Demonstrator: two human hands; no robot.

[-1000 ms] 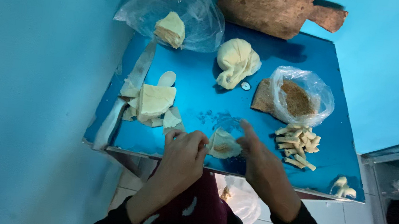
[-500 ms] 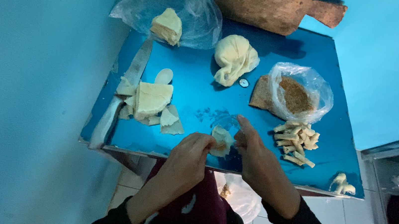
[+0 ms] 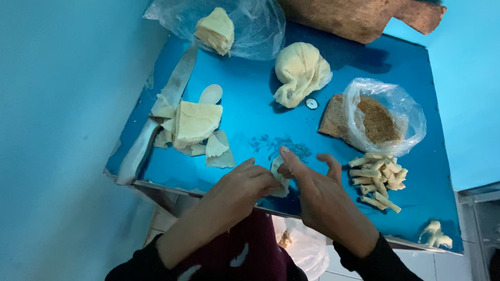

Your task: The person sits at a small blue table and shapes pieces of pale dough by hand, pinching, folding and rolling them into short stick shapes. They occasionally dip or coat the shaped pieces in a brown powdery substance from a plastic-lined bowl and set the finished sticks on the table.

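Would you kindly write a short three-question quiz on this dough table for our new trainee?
1. True or false: the knife lies at the table's right edge.
2. What do the left hand and right hand hold between them?
A. a small piece of dough
B. the knife
C. the plastic bag
3. What sits just right of the right hand, in front of the bag of crumbs?

Key:
1. False, left edge.
2. A.
3. A pile of rolled dough sticks.
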